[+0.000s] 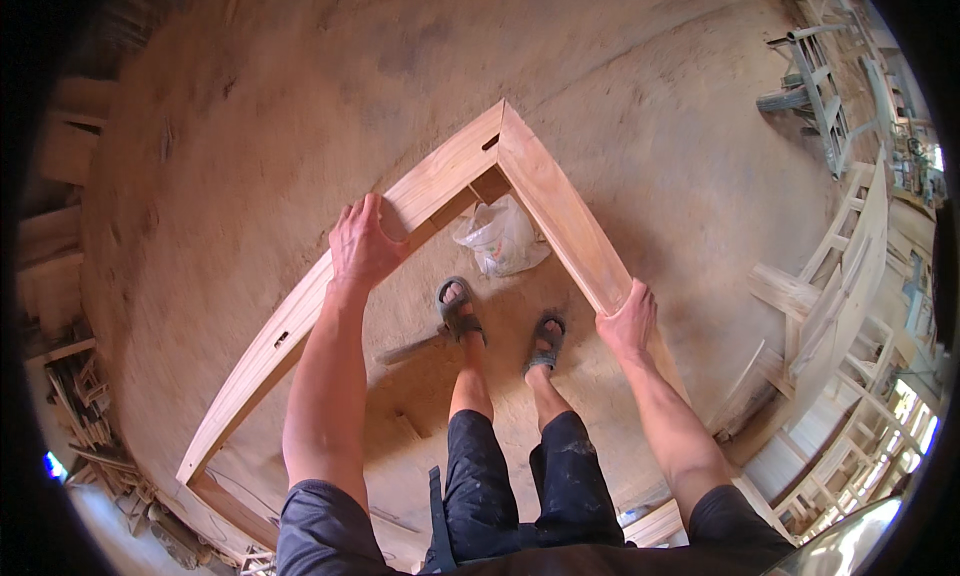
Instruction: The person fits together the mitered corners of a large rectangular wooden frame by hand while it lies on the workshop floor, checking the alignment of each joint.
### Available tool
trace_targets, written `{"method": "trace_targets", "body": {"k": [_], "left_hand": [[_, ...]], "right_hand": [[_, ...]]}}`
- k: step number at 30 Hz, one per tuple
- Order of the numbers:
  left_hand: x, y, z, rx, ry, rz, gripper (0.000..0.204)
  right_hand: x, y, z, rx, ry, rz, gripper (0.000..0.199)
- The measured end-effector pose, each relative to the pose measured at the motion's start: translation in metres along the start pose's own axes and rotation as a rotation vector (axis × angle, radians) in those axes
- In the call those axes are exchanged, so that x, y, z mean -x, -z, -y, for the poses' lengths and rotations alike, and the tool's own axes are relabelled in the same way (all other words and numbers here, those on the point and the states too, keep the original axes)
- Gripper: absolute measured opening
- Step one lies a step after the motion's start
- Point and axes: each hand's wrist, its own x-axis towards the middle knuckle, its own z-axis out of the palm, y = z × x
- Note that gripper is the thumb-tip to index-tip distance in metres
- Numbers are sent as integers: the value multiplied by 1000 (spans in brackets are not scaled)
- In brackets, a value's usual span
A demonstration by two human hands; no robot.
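Both your hands grip the frame: left hand (pixel 365 244) clasps one rail, right hand (pixel 628 321) the other. Frame (pixel 545 191) is held up off the floor (pixel 620 86), corner joint already closed beyond your fingers; bag (pixel 500 238) lies below, between them.

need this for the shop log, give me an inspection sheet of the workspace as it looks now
surface: dusty earthen floor, bare in the middle
job's things: large wooden frame, held up off the floor, mitred corner pointing away from the person
clutter: white plastic bag on the floor inside the frame; a loose piece of wood by the sandalled feet
hands: left hand grips the frame's left rail; right hand grips its right rail
cables: nothing seen
surroundings: wooden frames stacked at right; offcuts piled at left
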Motion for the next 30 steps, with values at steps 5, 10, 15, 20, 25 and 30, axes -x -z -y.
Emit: {"method": "trace_targets", "body": {"k": [5,10,15,20,25,30], "left_hand": [[0,-2,1,-5,-18,-29,61],[2,-8,5,8,-36,-82,61],[0,1,-10,11,52,14,61],[-3,7,-4,-10,54,90,62],[1,4,-5,-5,43,36,64],[0,-2,-1,-12,50,30,66]], "right_hand": [[-3,2,-4,-19,0,8,69],[-1,-1,3,10,-5,-26,71],[2,2,-5,-3,-2,-1,72],[0,-2,3,18,27,-40,69],[-1,0,2,15,24,-45,65],[-2,1,3,-2,20,-22,65]]}}
